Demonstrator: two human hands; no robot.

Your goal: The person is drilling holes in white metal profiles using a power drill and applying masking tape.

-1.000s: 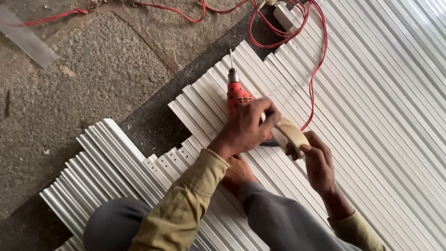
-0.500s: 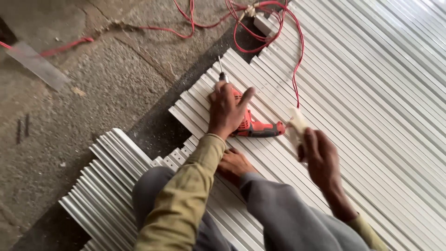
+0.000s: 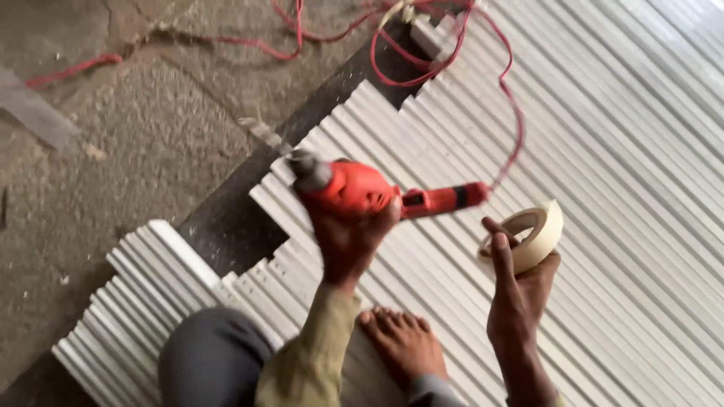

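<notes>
I see my left hand (image 3: 348,240) gripping a red drill (image 3: 362,190) over white ribbed strips (image 3: 603,151) laid on the floor (image 3: 113,166). My right hand (image 3: 520,290) holds a roll of tape (image 3: 537,235). A red cord (image 3: 452,60) trails away; my bare foot (image 3: 403,343) rests on the strips.

Single view, from camera on my head, looking steeply down past my knee and bare foot (image 3: 403,343). Close: my left hand (image 3: 348,240) near frame centre, my right hand (image 3: 520,290) just right of it. White ribbed strips (image 3: 603,151) beyond both hands; concrete floor (image 3: 136,151) left of left hand.
</notes>
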